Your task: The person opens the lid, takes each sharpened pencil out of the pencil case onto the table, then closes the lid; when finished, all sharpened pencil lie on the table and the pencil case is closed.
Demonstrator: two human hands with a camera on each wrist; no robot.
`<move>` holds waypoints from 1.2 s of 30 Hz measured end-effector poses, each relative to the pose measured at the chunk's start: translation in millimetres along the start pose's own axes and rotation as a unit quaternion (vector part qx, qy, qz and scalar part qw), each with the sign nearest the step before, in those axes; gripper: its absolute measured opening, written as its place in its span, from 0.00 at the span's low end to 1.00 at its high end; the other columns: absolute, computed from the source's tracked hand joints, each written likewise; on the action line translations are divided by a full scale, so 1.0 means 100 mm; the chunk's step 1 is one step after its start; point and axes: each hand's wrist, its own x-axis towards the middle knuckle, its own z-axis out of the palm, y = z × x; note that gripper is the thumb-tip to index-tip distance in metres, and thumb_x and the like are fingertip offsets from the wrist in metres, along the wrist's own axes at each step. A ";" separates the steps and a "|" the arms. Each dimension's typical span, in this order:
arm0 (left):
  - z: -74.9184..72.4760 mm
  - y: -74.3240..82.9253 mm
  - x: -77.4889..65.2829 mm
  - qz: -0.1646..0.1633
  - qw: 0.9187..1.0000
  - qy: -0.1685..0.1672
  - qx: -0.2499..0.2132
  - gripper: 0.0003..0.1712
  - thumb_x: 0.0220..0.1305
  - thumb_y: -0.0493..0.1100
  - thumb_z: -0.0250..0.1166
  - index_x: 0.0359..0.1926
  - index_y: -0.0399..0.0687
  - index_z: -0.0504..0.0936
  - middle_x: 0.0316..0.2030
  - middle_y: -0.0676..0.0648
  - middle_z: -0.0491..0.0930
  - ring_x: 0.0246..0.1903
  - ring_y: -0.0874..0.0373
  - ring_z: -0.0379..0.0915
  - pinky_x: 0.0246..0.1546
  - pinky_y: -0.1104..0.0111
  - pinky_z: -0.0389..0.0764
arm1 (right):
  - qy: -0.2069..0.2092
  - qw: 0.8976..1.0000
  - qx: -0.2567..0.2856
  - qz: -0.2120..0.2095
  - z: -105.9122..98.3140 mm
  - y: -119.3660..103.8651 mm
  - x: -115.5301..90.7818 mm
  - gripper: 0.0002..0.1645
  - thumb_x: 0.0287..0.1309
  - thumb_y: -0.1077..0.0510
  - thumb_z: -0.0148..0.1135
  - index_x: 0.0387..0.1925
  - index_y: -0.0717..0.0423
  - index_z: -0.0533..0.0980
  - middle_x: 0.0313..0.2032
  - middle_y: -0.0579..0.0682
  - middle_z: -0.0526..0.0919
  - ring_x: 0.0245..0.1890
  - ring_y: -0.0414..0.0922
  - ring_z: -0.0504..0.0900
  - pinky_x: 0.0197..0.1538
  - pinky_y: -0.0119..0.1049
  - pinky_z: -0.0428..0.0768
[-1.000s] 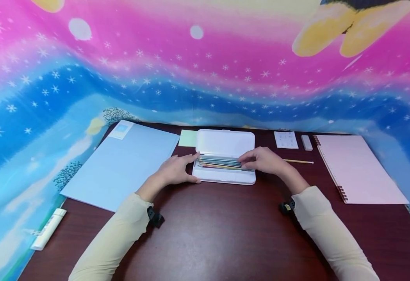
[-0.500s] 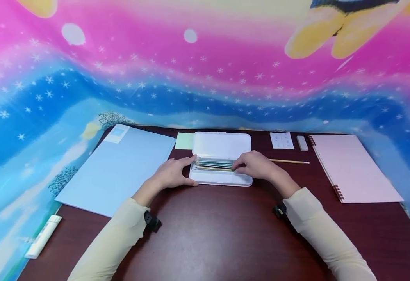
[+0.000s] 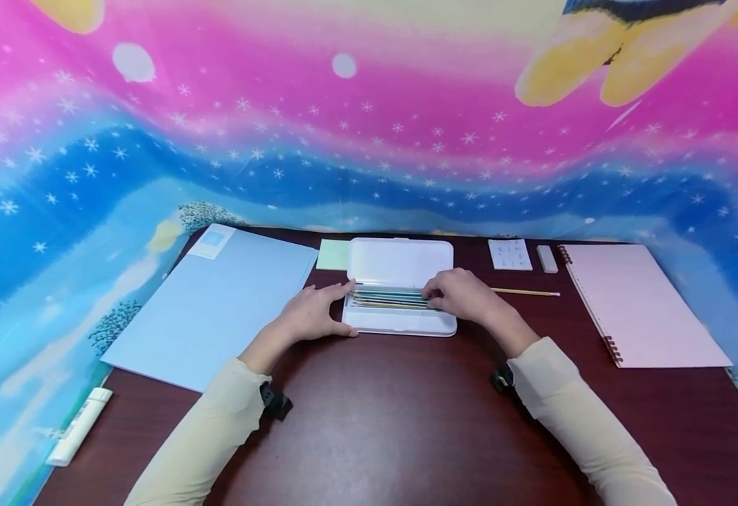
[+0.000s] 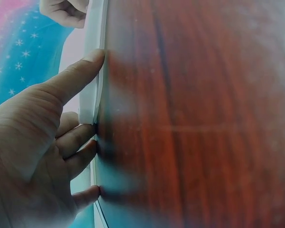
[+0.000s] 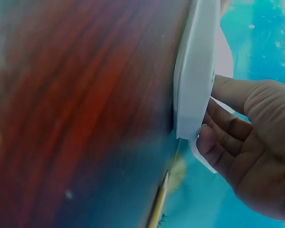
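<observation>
- The white case (image 3: 400, 323) is laid open on the desk (image 3: 369, 422), pencils (image 3: 384, 299) lined up inside.
- Its left end is touched by the left hand (image 3: 308, 311), thumb and fingers spread apart.
- The pencils' right ends are covered by the bent right hand (image 3: 462, 292); whether any is pinched cannot be told.

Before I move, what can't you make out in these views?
Head view: the right hand covers the right ends of the pencils in the white case; count uncertain.
Right wrist view: the case wall hides the pencils, so whether that hand pinches one is unclear.
Left wrist view: the right hand is cut off by the top edge.
Head view: marks on the white sheet, too small to read.
</observation>
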 end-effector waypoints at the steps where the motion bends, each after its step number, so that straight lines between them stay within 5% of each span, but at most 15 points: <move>1: 0.00 0.00 0.00 -0.002 1.000 0.001 -0.001 0.58 0.54 0.67 0.74 0.79 0.56 0.58 0.75 0.42 0.65 0.74 0.46 0.62 0.77 0.45 0.56 | -0.002 1.000 -0.011 -0.001 -0.01 -0.01 0.00 0.08 0.64 0.56 0.68 0.43 0.47 0.89 0.43 0.46 0.90 0.43 0.44 0.86 0.50 0.45 0.85; 7: -0.01 -0.01 0.02 -0.007 1.000 -0.001 -0.004 0.58 0.54 0.68 0.73 0.80 0.58 0.57 0.75 0.43 0.64 0.75 0.47 0.61 0.78 0.45 0.54 | -0.008 0.998 -0.064 -0.025 -0.06 -0.11 0.02 0.07 0.64 0.57 0.66 0.31 0.46 0.87 0.33 0.43 0.88 0.29 0.41 0.78 0.34 0.39 0.80; 16: 0.00 0.00 0.01 -0.005 1.000 -0.005 0.000 0.58 0.54 0.68 0.73 0.80 0.58 0.57 0.75 0.43 0.64 0.75 0.46 0.61 0.78 0.45 0.55 | -0.007 0.998 -0.040 -0.050 0.00 -0.14 0.04 0.12 0.66 0.60 0.63 0.45 0.48 0.89 0.44 0.47 0.91 0.40 0.44 0.86 0.47 0.44 0.85; 21: 0.01 0.01 0.02 -0.006 1.000 -0.007 -0.001 0.58 0.54 0.69 0.73 0.80 0.59 0.56 0.76 0.44 0.64 0.75 0.47 0.60 0.78 0.46 0.55 | -0.002 0.999 0.006 -0.051 0.00 -0.01 0.00 0.12 0.65 0.58 0.66 0.48 0.46 0.88 0.47 0.47 0.90 0.50 0.46 0.87 0.55 0.47 0.84; 30: 0.01 0.00 0.02 -0.009 1.000 -0.009 -0.007 0.58 0.54 0.68 0.73 0.80 0.59 0.56 0.76 0.44 0.64 0.75 0.47 0.60 0.78 0.46 0.54 | 0.054 0.989 0.126 -0.050 -0.10 0.26 -0.16 0.11 0.63 0.59 0.69 0.44 0.43 0.89 0.40 0.43 0.89 0.39 0.40 0.84 0.43 0.40 0.82; 36: 0.01 -0.01 0.01 -0.006 1.000 -0.005 -0.003 0.58 0.54 0.68 0.73 0.80 0.58 0.56 0.75 0.43 0.64 0.75 0.47 0.61 0.78 0.46 0.54 | 0.075 0.980 0.183 -0.021 -0.18 0.49 -0.30 0.10 0.63 0.57 0.70 0.43 0.42 0.90 0.39 0.43 0.88 0.41 0.41 0.83 0.46 0.40 0.81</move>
